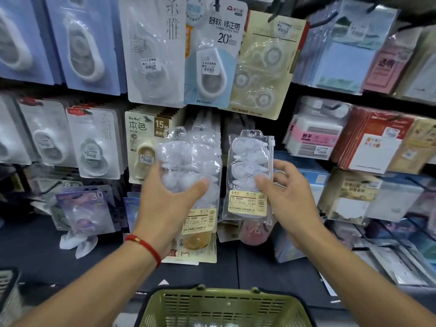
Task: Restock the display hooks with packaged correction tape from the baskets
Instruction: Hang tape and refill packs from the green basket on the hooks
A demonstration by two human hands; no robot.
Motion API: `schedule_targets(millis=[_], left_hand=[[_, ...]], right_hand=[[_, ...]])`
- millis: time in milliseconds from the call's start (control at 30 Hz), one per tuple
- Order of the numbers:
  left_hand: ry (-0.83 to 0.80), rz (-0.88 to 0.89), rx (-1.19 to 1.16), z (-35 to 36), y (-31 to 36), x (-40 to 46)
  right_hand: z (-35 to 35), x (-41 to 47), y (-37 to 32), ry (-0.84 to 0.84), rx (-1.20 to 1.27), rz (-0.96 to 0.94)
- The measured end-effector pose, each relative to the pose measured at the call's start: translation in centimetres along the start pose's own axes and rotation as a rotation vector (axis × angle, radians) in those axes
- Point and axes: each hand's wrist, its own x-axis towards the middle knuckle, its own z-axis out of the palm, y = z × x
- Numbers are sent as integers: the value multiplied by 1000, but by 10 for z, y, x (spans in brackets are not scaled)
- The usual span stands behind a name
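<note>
My left hand (169,204) grips a stack of clear bags of white correction tape (191,166), thumb across the front. My right hand (285,197) pinches a single clear bag of correction tape (250,171) by its lower right side and holds it upright in front of the display wall. That bag has a hang hole at the top and a yellow label at the bottom. Below, an olive green basket (224,305) sits at the bottom edge of the view.
Carded correction tape packs (210,55) hang on hooks above and to the left. Sticky notes and pads (313,135) fill the hooks on the right. Loose packs (82,213) lie on the dark shelf below. A grey basket edge (7,286) shows at lower left.
</note>
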Motion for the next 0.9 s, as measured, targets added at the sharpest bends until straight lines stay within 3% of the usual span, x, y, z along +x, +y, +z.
schedule_targets(millis=[400,567,633,767,900], left_hand=[[9,31,-59,-15,9,2],[-18,-4,-116,-11,7,0],[-70,-26,-132,-7,3,-2],[-157,-52,-179,6,-1,-13],[-190,-87,-212,13,1,-15]], right_hand=[[4,-3,2,70,29,-6],[-1,-3,1,110,-451,-90],[3,-6,-1,33,-385,-153],[16,-17,5,-332,-246,-87],[16,-17,11,-294,-116,-57]])
